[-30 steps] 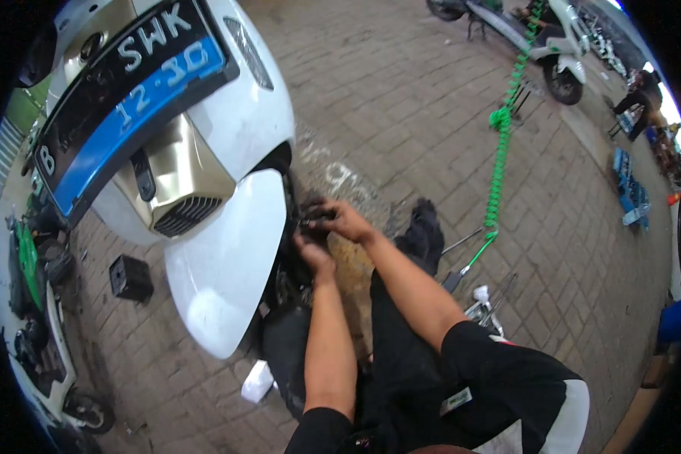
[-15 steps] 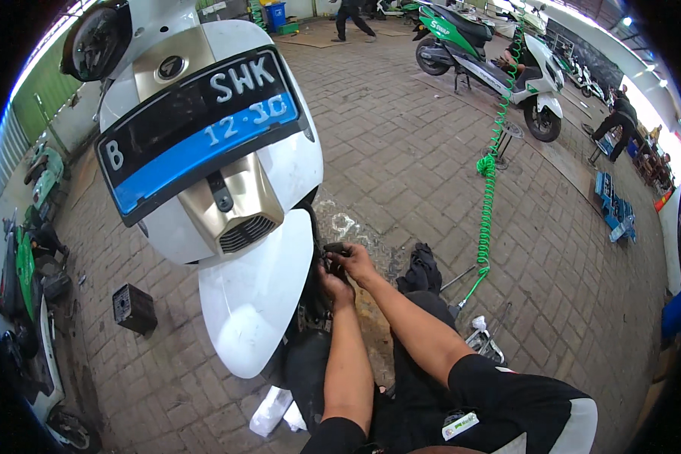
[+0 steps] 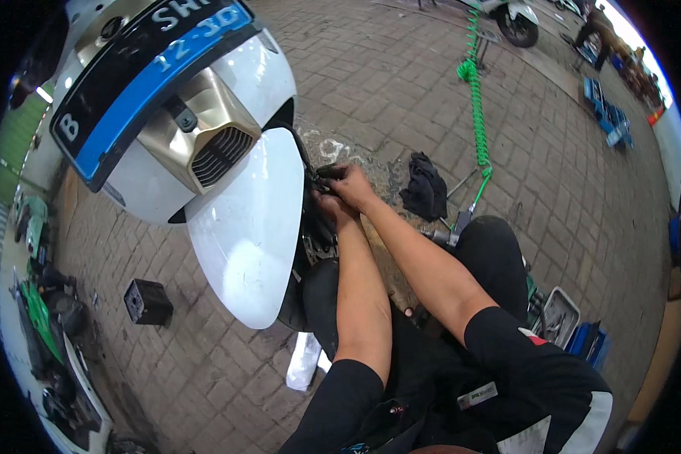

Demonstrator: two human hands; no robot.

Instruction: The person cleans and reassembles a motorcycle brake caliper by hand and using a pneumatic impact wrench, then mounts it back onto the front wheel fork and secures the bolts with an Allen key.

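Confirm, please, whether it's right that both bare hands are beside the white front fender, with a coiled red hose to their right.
The coiled hose is green, not red, in the head view; the bare left hand and right hand are beside the white front fender.

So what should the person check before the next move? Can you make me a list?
1. Both hands by the fender: ok, left hand and right hand are close together beside it.
2. Good grip: cannot tell, the fingers and dark parts hide it.
3. Gloves on: not ok, both hands are bare.
4. Hose out of the way: ok, it is off to the right of the hands.
5. Cloth out of the way: ok, on the floor, not touching the hands.
6. Tray close by: ok, beside the right knee.
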